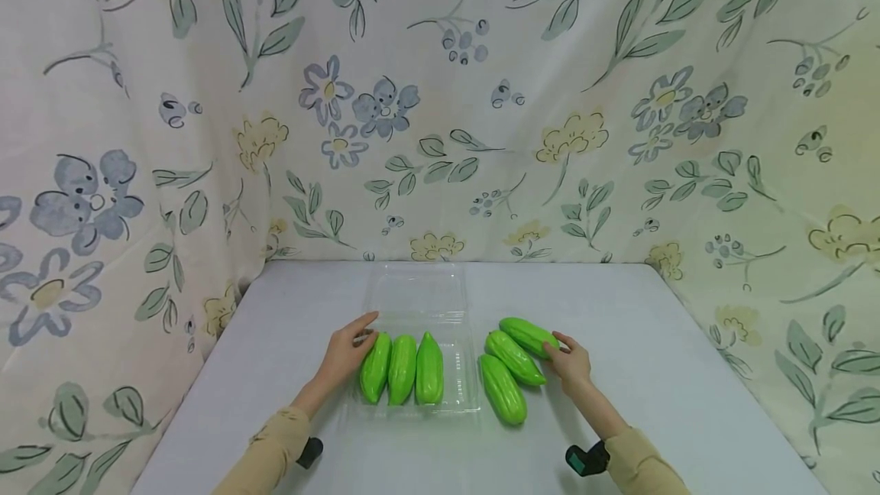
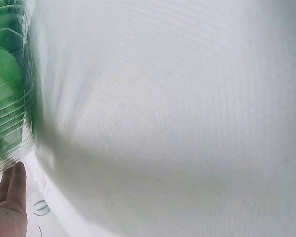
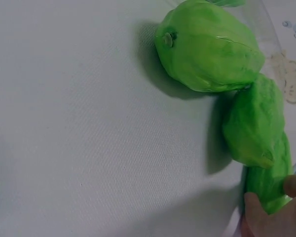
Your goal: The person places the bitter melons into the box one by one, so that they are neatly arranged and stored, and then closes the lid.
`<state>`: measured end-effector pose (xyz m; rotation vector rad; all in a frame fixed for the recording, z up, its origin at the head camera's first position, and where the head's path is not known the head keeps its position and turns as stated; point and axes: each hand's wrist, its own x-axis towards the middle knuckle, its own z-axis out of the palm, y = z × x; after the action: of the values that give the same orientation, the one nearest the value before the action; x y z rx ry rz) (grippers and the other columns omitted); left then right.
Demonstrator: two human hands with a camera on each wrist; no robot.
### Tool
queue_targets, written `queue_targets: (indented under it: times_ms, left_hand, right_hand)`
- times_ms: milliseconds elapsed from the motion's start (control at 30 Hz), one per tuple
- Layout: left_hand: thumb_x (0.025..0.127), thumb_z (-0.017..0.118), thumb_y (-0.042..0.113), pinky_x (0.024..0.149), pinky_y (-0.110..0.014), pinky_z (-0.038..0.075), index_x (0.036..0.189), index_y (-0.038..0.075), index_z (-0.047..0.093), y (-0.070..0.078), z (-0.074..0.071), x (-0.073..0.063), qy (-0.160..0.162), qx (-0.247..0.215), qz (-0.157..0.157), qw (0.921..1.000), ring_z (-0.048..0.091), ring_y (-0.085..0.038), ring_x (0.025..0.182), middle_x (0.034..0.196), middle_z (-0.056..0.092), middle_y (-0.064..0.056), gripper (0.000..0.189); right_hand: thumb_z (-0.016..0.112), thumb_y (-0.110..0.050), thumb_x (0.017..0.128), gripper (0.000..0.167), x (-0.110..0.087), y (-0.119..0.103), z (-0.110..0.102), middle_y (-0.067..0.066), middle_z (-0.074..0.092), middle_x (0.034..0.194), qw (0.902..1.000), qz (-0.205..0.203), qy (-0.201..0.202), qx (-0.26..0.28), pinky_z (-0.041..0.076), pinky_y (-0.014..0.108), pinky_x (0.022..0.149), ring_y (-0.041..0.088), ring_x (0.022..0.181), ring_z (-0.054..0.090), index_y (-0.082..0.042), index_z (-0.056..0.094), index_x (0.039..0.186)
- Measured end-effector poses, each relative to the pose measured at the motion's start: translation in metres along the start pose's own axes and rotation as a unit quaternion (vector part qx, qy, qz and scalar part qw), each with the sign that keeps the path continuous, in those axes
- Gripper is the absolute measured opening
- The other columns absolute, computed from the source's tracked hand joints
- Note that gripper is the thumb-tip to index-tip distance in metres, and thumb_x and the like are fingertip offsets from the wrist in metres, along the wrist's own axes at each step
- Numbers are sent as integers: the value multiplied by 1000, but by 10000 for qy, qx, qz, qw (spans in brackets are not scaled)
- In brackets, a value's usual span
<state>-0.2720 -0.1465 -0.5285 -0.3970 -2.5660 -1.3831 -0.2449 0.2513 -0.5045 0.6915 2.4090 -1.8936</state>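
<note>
Three plump green gourds (image 1: pixel 402 370) with lengthwise ridges lie side by side in the left part of a clear plastic clamshell box (image 1: pixel 469 380), its lid (image 1: pixel 415 287) folded back. At the box's left wall is my left hand (image 1: pixel 346 347), its fingers reaching over the edge by the leftmost gourd (image 1: pixel 375 369). The left wrist view shows these fingers (image 2: pixel 17 185) straight against the box's ribbed side. My right hand (image 1: pixel 572 363) pinches the right end of the farthest loose gourd (image 1: pixel 525 334) between thumb and fingers; the right wrist view shows this grip on the gourd (image 3: pixel 269 182).
Two more loose gourds, a middle one (image 1: pixel 514 357) and a nearer one (image 1: pixel 503 389), lie on the white table (image 1: pixel 619 304) to the right of the box. Behind the table hangs a floral curtain (image 1: pixel 440 113), which also runs along both sides.
</note>
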Motion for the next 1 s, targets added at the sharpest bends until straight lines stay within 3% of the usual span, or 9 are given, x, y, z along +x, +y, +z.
queue_targets:
  times_ms: [400,600,833,1000]
  left_hand:
    - [93,60,9,89,-40,57,134,4,53,-1,0,1,-27,10,-49,10000,65,-29,106,138,53,-15,42]
    - [93,60,9,90,-41,57,133,4,54,-2,1,1,-17,9,-88,10000,65,-29,106,138,53,-15,41]
    - [93,60,9,90,-41,57,134,4,53,-3,1,0,-11,-4,-88,10000,65,-30,107,138,53,-15,41]
    - [93,60,9,90,-40,57,134,4,53,-1,0,0,-21,-9,-114,9999,65,-29,107,139,52,-15,42]
  right_hand:
    - [52,-10,95,49,1,2,1,27,39,129,10000,-13,46,83,52,10,68,25,102,51,4,39,140]
    - [52,-10,95,49,1,4,2,31,34,135,9999,-18,39,133,54,12,70,26,105,52,4,39,140]
    - [53,-11,95,49,0,5,1,29,35,132,9999,-49,52,146,52,10,67,14,89,53,3,40,140]
    - [53,-12,95,50,0,6,1,28,37,131,9997,-51,3,218,51,9,67,13,90,52,3,39,140]
